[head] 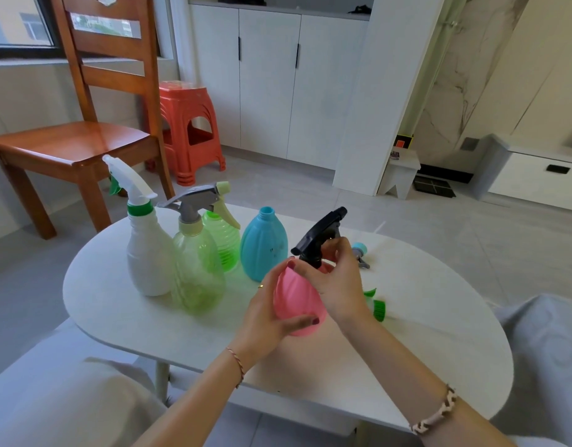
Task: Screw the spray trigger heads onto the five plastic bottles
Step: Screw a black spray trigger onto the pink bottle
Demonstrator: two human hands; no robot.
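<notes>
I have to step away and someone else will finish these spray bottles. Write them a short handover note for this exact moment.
Left hand holds the pink bottle above the table. Right hand has its grip on the black trigger head at the bottle's neck; seating can't be judged.
Done: white bottle and two green bottles carry heads.
Left: finish pink; blue bottle is open-necked. A blue-collared head lies behind the right hand; a green-collared part lies beside it.

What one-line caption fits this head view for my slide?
Left hand holds the pink bottle while right hand twists on its black trigger head; blue bottle stands uncapped.
</notes>
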